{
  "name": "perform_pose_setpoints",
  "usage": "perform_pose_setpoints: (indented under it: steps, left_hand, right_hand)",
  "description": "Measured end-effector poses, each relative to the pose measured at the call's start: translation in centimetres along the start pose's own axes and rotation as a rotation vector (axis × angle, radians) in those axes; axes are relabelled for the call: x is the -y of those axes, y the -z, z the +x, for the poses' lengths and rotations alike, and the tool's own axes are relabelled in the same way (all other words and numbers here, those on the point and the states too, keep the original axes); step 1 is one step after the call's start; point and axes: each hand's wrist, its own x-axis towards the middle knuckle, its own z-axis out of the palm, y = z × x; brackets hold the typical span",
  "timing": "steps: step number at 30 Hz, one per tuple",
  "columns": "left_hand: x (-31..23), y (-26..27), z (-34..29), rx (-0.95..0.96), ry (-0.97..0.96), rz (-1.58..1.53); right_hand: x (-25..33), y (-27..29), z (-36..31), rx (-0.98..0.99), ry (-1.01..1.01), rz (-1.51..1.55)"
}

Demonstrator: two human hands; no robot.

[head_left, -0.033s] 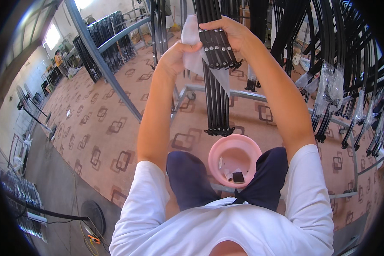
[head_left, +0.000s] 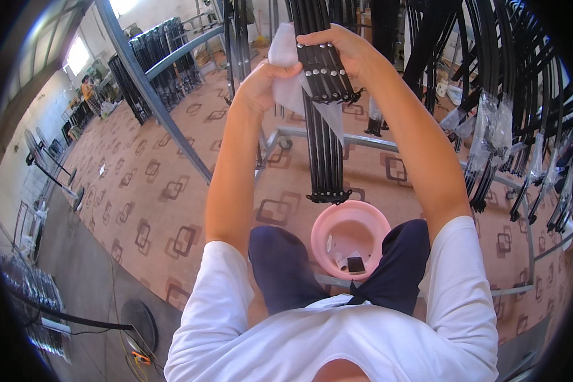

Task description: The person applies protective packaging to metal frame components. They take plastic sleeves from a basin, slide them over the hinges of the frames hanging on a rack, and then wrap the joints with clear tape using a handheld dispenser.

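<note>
Hands (head_left: pixel 352 52) curled round sheet (head_left: pixel 283 44) and strips (head_left: pixel 321 58)

The left hand (head_left: pixel 265 81) holds a white sheet (head_left: pixel 282 43) at the left edge of a black bundle (head_left: pixel 323 60); the right hand (head_left: pixel 350 52) grips the bundle's right side. Nearer, a pink tub (head_left: pixel 319 240) sits between 2 knees (head_left: pixel 277 251). Right, more strips (head_left: pixel 488 70) hang.

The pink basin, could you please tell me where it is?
In the head view, the pink basin is right of centre, between the dark trouser legs and just below the lower end of the black strips.
</note>
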Motion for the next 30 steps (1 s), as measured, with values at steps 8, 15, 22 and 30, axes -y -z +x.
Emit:
perform_pose_setpoints:
  steps: [8,15,22,30]
  left_hand:
    - [-1.1,-3.8,-2.2,-0.259,-0.234,0.493]
    - [-0.1,-4.5,-1.2,-0.441,-0.509,0.566]
    - [-0.9,-6.4,-1.9,-0.517,-0.584,0.921]
    - [0.5,-7.4,-2.5,-0.545,-0.655,1.193]
  right_hand:
    - [-0.9,-0.2,-2.9,-0.073,0.092,-0.103]
    - [-1.6,-0.1,-2.2,-0.078,0.129,-0.066]
    - [-2.5,-0.3,-1.8,-0.077,0.225,-0.233]
    - [-3.7,0.6,-3.6,-0.102,0.096,-0.142]
